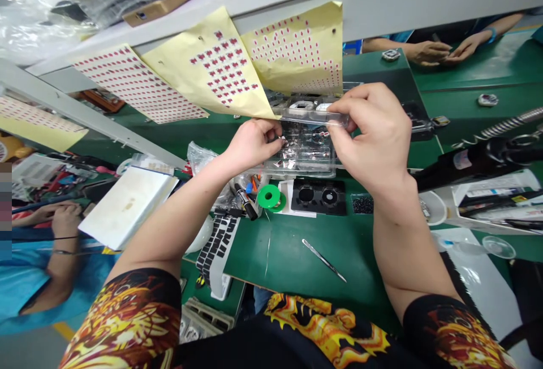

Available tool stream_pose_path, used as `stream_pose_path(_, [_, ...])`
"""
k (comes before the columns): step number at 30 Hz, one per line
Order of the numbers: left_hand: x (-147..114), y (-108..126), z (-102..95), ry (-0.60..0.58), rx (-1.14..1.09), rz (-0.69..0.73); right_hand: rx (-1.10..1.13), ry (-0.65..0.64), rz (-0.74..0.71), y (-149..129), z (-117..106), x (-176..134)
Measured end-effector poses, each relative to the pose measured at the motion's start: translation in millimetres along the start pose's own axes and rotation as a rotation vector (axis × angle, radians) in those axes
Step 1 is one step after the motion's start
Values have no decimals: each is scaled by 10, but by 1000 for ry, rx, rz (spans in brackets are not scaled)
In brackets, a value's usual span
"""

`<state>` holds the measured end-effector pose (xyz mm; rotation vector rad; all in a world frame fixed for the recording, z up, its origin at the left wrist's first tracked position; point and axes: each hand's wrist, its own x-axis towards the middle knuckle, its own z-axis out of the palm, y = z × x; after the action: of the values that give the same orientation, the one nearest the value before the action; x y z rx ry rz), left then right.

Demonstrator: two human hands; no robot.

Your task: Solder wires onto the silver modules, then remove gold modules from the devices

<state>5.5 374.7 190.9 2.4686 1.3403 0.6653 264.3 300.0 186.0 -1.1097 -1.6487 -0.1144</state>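
My right hand [375, 137] grips the edge of a clear plastic tray [311, 117] between thumb and fingers, holding it raised and tilted. White ring-shaped pieces [301, 106] show in that tray. Below it lies another clear tray [297, 172] with small shiny metal parts [289, 157] in its compartments. My left hand [254, 145] reaches over this lower tray, thumb and fingers pinched together among the metal parts. What is between its fingertips is too small to make out. A yellow sheet hangs partly over the trays.
Near the trays are a green spool [270, 196], a black marker [246, 202] and a black holder [319, 196]. Tweezers [324, 260] lie on the green mat. Yellow sheets [212, 63] hang from the shelf. A black tool arm [475, 159] stands right; co-workers' hands [445, 52] show across.
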Motion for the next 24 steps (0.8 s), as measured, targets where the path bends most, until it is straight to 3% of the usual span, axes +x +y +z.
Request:
stream_pose_path(14, [-71, -15, -27, -10, -147, -8, 6, -2, 4, 9, -13, -1])
stream_pose_path(18, [-234, -1, -87, 25, -113, 3, 15, 1, 16, 9, -21, -4])
stream_pose_path(24, [-632, 65, -153, 93, -16, 165, 4, -24, 23, -28, -36, 10])
